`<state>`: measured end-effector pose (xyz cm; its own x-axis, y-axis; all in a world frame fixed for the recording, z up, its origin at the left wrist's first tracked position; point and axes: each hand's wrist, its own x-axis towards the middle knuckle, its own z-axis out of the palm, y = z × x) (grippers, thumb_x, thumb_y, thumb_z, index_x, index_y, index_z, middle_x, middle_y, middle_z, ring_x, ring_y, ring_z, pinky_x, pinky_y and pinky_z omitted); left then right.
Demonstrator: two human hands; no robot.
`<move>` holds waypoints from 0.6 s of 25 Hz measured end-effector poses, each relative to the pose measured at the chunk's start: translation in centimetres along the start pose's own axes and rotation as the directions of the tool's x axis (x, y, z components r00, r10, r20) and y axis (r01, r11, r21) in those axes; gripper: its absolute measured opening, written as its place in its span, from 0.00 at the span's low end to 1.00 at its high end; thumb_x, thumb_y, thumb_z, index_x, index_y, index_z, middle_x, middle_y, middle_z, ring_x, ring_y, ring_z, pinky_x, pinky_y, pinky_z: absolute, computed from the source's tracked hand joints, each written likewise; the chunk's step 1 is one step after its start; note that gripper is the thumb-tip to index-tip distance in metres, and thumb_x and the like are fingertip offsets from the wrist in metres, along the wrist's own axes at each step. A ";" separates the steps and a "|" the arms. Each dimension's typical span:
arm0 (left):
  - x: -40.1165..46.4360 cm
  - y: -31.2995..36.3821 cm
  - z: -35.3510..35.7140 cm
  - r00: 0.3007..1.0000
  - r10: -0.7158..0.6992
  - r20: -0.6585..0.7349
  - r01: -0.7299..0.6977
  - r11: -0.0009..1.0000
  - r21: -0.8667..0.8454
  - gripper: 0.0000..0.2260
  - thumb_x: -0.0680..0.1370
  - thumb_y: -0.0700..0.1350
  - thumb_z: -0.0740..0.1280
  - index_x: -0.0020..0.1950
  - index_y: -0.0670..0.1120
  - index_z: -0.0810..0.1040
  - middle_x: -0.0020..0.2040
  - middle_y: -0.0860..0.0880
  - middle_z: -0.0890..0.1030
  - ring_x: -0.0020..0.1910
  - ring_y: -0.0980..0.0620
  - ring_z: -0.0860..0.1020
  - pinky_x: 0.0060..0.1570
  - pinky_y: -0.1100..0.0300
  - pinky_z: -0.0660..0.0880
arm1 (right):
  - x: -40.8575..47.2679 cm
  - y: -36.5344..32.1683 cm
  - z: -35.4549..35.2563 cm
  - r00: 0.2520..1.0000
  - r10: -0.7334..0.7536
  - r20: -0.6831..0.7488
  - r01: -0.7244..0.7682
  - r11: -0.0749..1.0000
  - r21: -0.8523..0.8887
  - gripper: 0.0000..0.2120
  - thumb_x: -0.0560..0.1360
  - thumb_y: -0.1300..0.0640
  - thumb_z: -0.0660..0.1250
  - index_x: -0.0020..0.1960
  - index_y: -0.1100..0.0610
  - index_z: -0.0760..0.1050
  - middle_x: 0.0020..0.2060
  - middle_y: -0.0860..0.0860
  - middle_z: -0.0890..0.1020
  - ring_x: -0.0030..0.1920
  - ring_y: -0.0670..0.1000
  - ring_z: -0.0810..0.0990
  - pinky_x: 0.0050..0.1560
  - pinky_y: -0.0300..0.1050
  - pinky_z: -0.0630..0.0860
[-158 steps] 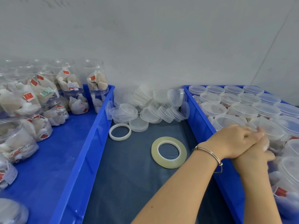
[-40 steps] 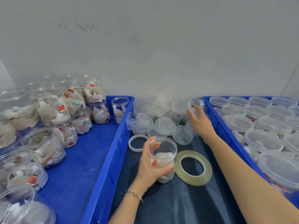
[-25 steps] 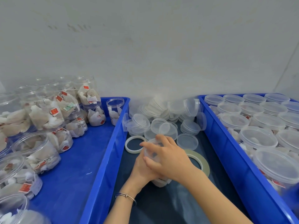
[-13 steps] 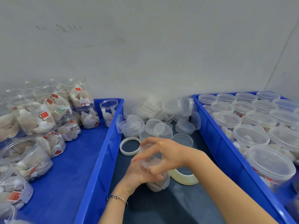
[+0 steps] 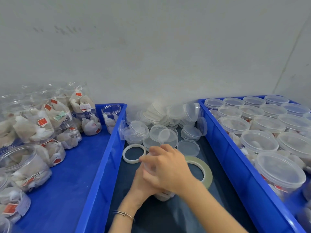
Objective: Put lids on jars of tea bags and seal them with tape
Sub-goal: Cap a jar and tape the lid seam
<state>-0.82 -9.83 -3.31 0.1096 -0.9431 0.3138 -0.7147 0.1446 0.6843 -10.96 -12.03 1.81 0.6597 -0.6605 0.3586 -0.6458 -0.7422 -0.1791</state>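
**Jar capping, centre of frame**

Both hands wrap one jar (image 5: 164, 195) of tea bags on the dark worktop (image 5: 168, 216): left hand (image 5: 143, 182) round its side, right hand (image 5: 168, 169) curled over the top. Loose lids (image 5: 188, 147) lie behind. Left bin (image 5: 101, 165): uncapped filled jars. Right bin (image 5: 235, 165): lidded jars. Tape roll (image 5: 206, 170) beside the right hand.

Right grip (image 5: 166, 169) curled over left grip (image 5: 143, 182).
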 end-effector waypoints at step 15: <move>-1.3 -0.3 1.0 1.000 -0.011 -0.018 0.011 1.000 0.005 0.19 0.77 0.39 0.68 0.67 0.48 0.69 0.56 0.56 0.75 0.55 0.62 0.76 0.53 0.73 0.71 | -0.3 -2.8 0.7 0.961 0.276 0.036 -0.264 0.945 -0.195 0.20 0.71 0.40 0.63 0.58 0.50 0.73 0.56 0.56 0.73 0.51 0.60 0.71 0.45 0.51 0.68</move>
<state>-1.42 -8.99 -4.59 0.1302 -0.9392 0.3178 -0.7172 0.1321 0.6843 -9.11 -9.81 1.56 0.4695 -0.8431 0.2621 -0.8589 -0.5049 -0.0854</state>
